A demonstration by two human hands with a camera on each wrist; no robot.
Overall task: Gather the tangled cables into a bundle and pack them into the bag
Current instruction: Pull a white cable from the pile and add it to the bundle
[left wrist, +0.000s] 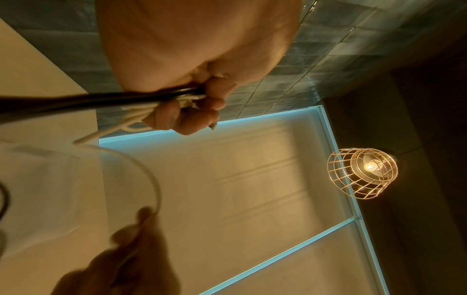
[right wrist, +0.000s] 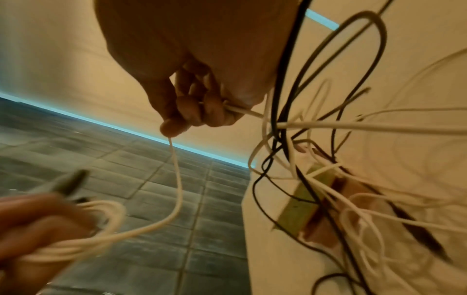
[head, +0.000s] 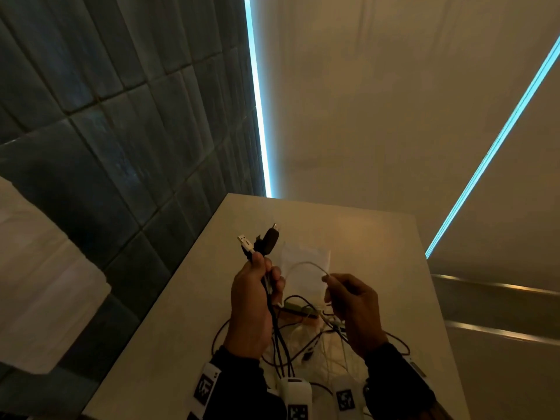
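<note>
The cables (head: 306, 328) were only partly gathered: a few strands, black and white, stood upright in the left hand (head: 251, 301), fingers curled tight round them, w/ approx. 3 plug ends poking out above the fist, one white USB plug (head: 245, 242) and a black connector (head: 269, 237) clearest. The right hand (head: 353, 310) pinched one thin white cable (right wrist: 177, 179) between thumb and fingertips; it arced across to the left hand's bunch. Most of the tangle lay loose on the worktop (head: 378, 237) below both hands; exact cable count can't be told. One pale, translucent bag (head: 303, 256), prob. the target, lay flat just beyond the hands, nothing in it as far as visible. Judged: bundling under way, packing not begun. Two hands, one bag, one worktop.
</note>
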